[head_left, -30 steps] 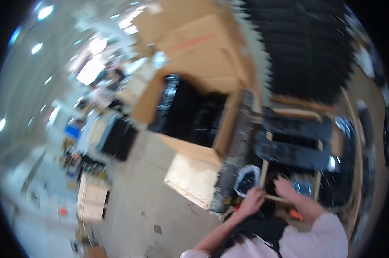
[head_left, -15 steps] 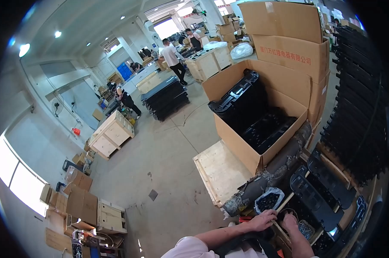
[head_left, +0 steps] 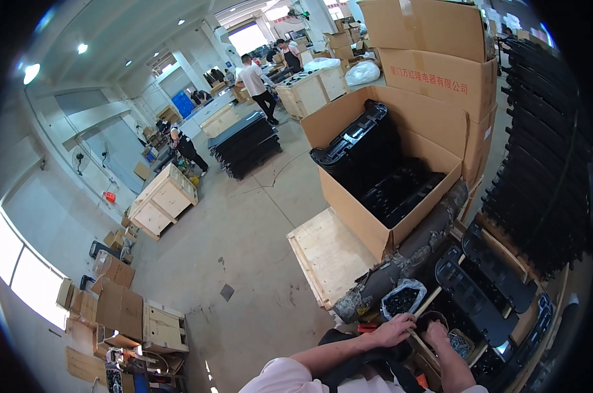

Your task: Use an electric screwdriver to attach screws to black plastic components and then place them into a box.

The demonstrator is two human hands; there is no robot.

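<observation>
At the lower right, my left hand (head_left: 397, 329) has its fingers bent over the near end of a wooden strip (head_left: 418, 316). Just right of it, my right hand (head_left: 435, 334) reaches down into a small round container (head_left: 439, 317), which hides its fingers. Beside the right hand lies a clear bag of small metal parts (head_left: 461, 343). A plastic bag of small black parts (head_left: 403, 299) sits beyond my left hand. Flat black plastic panels (head_left: 473, 298) lean to the right of my hands.
An open cardboard box (head_left: 422, 226) of black plastic parts stands ahead on a wooden crate (head_left: 332, 255). A wrapped grey roll (head_left: 411, 257) runs along its near side. Tall stacked black parts (head_left: 539, 157) rise at right. Several people work farther off among crates.
The whole view has shifted slightly. My left hand stays at the wooden strip, and my right hand stays down in the container.
</observation>
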